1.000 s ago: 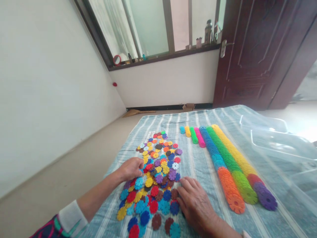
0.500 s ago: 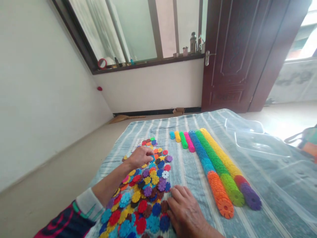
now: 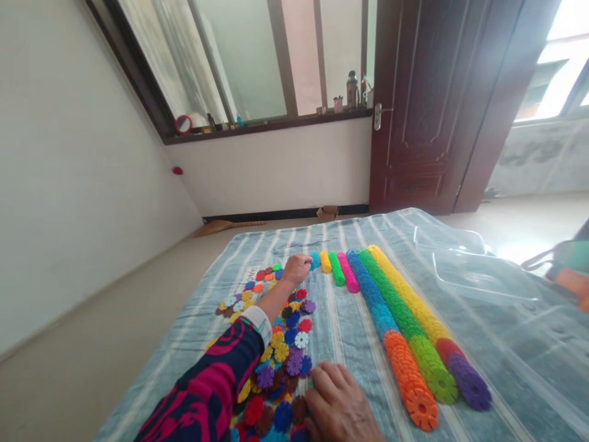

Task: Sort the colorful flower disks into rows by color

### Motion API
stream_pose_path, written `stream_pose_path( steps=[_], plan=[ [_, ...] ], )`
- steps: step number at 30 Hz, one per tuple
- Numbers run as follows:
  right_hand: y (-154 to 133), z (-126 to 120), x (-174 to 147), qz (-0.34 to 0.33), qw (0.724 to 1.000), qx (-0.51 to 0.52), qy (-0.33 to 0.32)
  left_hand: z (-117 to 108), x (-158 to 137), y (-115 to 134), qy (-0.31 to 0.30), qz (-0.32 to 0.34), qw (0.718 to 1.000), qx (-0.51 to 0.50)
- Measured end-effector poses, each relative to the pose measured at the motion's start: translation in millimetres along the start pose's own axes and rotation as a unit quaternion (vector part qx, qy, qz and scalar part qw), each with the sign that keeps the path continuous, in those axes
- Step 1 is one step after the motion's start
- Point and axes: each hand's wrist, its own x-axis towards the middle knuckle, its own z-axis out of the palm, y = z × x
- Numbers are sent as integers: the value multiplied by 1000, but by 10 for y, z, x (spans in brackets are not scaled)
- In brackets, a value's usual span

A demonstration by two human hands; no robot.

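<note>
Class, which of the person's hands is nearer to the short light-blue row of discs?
Left. The left hand is right beside the short light-blue row; the right hand is much nearer the wearer, beside the loose discs.

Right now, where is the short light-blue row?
In the head view, the light-blue row sits just right of centre, between the left hand and the short yellow row.

Readable text: "ove" in dark letters (image 3: 252, 274) on striped cloth (image 3: 350, 331).
Letters sit between 7 and 8 o'clock from view centre, word tilted, its start unclear. Small dark mark (image 3: 405, 211) near the cloth's far edge, 3 o'clock, is too small to read.
</note>
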Motion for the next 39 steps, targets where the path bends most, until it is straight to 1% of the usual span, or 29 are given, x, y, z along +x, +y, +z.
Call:
stream_pose_path(
  steps=[2,6,13,19,24,27,31,35,37,39],
  plan=[
    [11,23,-4,-4,1000,-5,9,62,72,11,10,7,1000,11],
    [23,46,-10,-15,1000,-18,6,155,136,27,13,21,999,29],
    [25,102,-29,-15,999,-24,29,205,129,60,11,34,998,60],
    [43,133,-60,-33,999,-41,-3,225,106,54,21,22,997,76],
    [44,129,-39,-25,999,-33,19,237,81,43,31,-4,996,81],
    [41,139,-37,-30,999,-33,13,243,71,55,33,-22,996,83],
    [28,134,-33,-23,999,-33,7,262,71,85,30,-29,996,83],
    [19,107,-18,-16,999,-21,26,275,69,113,26,-29,996,84],
    [18,91,-13,-15,1000,-18,18,263,57,116,27,-26,996,84],
    [14,64,-7,-12,1000,-16,-7,231,33,102,28,-23,996,85]
  ],
)
